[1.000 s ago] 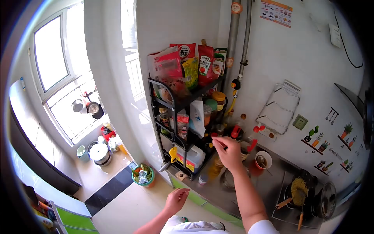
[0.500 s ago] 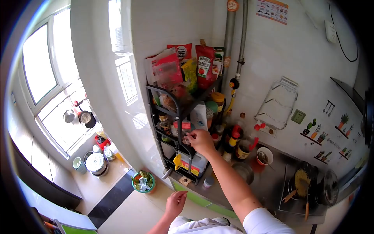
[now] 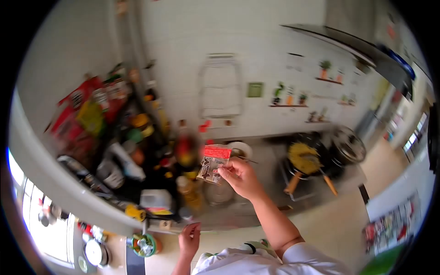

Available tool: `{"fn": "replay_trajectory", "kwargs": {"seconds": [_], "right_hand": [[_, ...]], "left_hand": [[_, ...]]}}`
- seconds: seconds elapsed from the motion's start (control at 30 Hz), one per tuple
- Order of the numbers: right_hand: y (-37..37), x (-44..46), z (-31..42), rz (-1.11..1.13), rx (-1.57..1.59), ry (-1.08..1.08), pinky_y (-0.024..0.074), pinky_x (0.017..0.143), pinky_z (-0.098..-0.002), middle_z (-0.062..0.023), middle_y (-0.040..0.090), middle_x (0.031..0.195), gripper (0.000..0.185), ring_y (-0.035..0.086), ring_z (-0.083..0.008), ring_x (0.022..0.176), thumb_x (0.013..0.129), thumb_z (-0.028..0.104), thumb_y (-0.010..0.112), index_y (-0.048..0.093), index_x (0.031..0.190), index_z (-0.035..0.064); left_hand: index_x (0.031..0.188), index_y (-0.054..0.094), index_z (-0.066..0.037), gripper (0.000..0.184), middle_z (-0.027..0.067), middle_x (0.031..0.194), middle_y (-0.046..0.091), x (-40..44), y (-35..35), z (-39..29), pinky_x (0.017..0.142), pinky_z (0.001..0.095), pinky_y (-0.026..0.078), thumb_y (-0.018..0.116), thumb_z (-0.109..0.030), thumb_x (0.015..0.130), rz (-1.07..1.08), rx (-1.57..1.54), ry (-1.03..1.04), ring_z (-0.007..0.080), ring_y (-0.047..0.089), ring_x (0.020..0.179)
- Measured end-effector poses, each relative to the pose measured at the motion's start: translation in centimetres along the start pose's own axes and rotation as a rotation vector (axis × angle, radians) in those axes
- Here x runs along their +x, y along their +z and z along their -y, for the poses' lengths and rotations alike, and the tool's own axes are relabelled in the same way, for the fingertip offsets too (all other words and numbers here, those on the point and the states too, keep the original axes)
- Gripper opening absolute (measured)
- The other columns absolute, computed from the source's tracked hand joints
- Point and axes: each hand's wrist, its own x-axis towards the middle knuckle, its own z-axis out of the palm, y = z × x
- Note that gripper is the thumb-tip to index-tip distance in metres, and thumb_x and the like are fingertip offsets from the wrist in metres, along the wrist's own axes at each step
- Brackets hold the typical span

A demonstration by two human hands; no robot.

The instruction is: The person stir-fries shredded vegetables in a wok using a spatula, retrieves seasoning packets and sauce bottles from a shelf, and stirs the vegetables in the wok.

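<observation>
My right hand (image 3: 240,178) pinches a small printed food packet (image 3: 212,166) between thumb and fingers, with a red band along its top and dark markings below. It is held up over the counter, in front of a white bowl (image 3: 241,149) with a utensil in it. Low and near my body, my left hand (image 3: 189,237) has its fingers curled together, and I see nothing in it. A small capped jar (image 3: 185,214) stands on the counter edge just above it.
On the left, a black rack (image 3: 121,195) holds bags, jars and bottles, blurred by motion. A wok (image 3: 306,156) with yellow food and wooden handles sits on the stove at right, beside a glass lid (image 3: 347,145). A green-rimmed bin (image 3: 145,245) stands on the floor.
My right hand has drawn away from the rack with the packet in it. My view has turned right, bringing the stove nearer the middle. My left hand stays low with curled fingers.
</observation>
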Motion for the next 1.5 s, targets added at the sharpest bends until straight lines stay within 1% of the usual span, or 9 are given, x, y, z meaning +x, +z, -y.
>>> {"fn": "replay_trajectory", "kwargs": {"seconds": [0.27, 0.5, 0.6, 0.63, 0.73, 0.83, 0.97, 1.23, 1.5], "right_hand": [[-23.0, -9.8, -1.9, -0.498, -0.253, 0.256, 0.0517, 0.071, -0.0224, -0.0060, 0.068, 0.087, 0.009, 0.065, -0.0095, 0.078, 0.092, 0.008, 0.065, 0.062, 0.097, 0.0007], [-39.2, -7.2, -3.0, -0.714, -0.624, 0.117, 0.0500, 0.066, -0.0248, -0.0079, 0.069, 0.080, 0.008, 0.063, -0.0099, 0.070, 0.090, 0.002, 0.061, 0.066, 0.095, -0.0016], [-42.1, -5.6, -4.3, -0.546, -0.935, 0.099, 0.0507, 0.066, -0.0311, -0.0127, 0.069, 0.080, 0.007, 0.066, -0.0221, 0.068, 0.087, 0.007, 0.064, 0.069, 0.092, 0.0047], [-43.0, -5.5, -4.9, -0.371, -1.122, 0.298, 0.0508, 0.067, -0.0377, -0.0144, 0.068, 0.082, 0.007, 0.065, -0.0314, 0.072, 0.085, 0.012, 0.067, 0.069, 0.089, 0.0074], [-44.1, -4.8, -6.3, -0.349, -1.099, 0.363, 0.0505, 0.069, -0.0424, -0.0142, 0.068, 0.082, 0.010, 0.065, -0.0340, 0.077, 0.084, 0.017, 0.068, 0.069, 0.086, 0.0077], [-44.6, -4.2, -7.0, -0.403, -0.879, 0.260, 0.0505, 0.069, -0.0439, -0.0143, 0.068, 0.080, 0.010, 0.065, -0.0346, 0.077, 0.083, 0.018, 0.069, 0.069, 0.085, 0.0084], [-45.4, -5.0, -9.5, -0.199, -1.191, 0.361, 0.0512, 0.065, -0.0406, -0.0147, 0.068, 0.079, 0.009, 0.066, -0.0334, 0.072, 0.084, 0.015, 0.069, 0.069, 0.085, 0.0062], [-45.0, -5.8, -9.5, -0.255, -1.036, 0.162, 0.0504, 0.061, -0.0396, -0.0156, 0.067, 0.074, 0.010, 0.066, -0.0340, 0.069, 0.083, 0.015, 0.071, 0.067, 0.087, 0.0061], [-44.7, -6.4, -7.4, -0.299, -0.888, 0.271, 0.0500, 0.061, -0.0398, -0.0153, 0.067, 0.076, 0.009, 0.065, -0.0344, 0.068, 0.084, 0.015, 0.070, 0.068, 0.088, 0.0071]], "left_hand": [[0.103, 0.068, -0.002, 0.015, 0.0121, 0.085, 0.065, 1.5, 10.3, -5.1, 0.065, 0.0294, 0.053, 0.062, -0.007, 0.090, 0.226, -0.025, 0.053, 0.0191, 0.064, 0.070], [0.102, 0.068, -0.001, 0.014, 0.0139, 0.084, 0.065, 0.9, 17.2, -9.7, 0.066, 0.0304, 0.052, 0.063, -0.004, 0.089, 0.308, -0.002, 0.167, 0.0213, 0.064, 0.071], [0.101, 0.068, 0.000, 0.014, 0.0140, 0.084, 0.065, 0.5, 19.0, -11.3, 0.066, 0.0302, 0.052, 0.062, -0.003, 0.088, 0.305, 0.007, 0.182, 0.0213, 0.064, 0.071], [0.101, 0.068, 0.000, 0.014, 0.0140, 0.084, 0.065, 0.3, 19.5, -11.7, 0.066, 0.0301, 0.052, 0.062, -0.003, 0.088, 0.300, 0.015, 0.190, 0.0212, 0.064, 0.071], [0.101, 0.068, -0.001, 0.014, 0.0138, 0.084, 0.065, 0.1, 20.5, -12.7, 0.066, 0.0298, 0.052, 0.062, -0.002, 0.088, 0.274, 0.011, 0.135, 0.0211, 0.064, 0.071], [0.102, 0.068, -0.001, 0.014, 0.0106, 0.079, 0.063, -0.3, 21.6, -12.0, 0.065, 0.0289, 0.051, 0.061, -0.005, 0.090, 0.210, 0.011, 0.128, 0.0174, 0.062, 0.069], [0.101, 0.068, 0.000, 0.014, 0.0107, 0.079, 0.063, -0.9, 22.8, -11.9, 0.065, 0.0290, 0.051, 0.061, -0.004, 0.090, 0.194, 0.040, 0.091, 0.0174, 0.062, 0.068], [0.102, 0.068, -0.001, 0.015, 0.0140, 0.084, 0.065, -0.9, 25.8, -11.5, 0.066, 0.0305, 0.053, 0.060, -0.003, 0.089, 0.170, 0.040, 0.064, 0.0224, 0.064, 0.071], [0.103, 0.068, -0.001, 0.015, 0.0119, 0.083, 0.064, -0.7, 27.0, -11.8, 0.065, 0.0289, 0.051, 0.060, -0.005, 0.090, 0.154, 0.007, 0.032, 0.0194, 0.063, 0.071]]}}
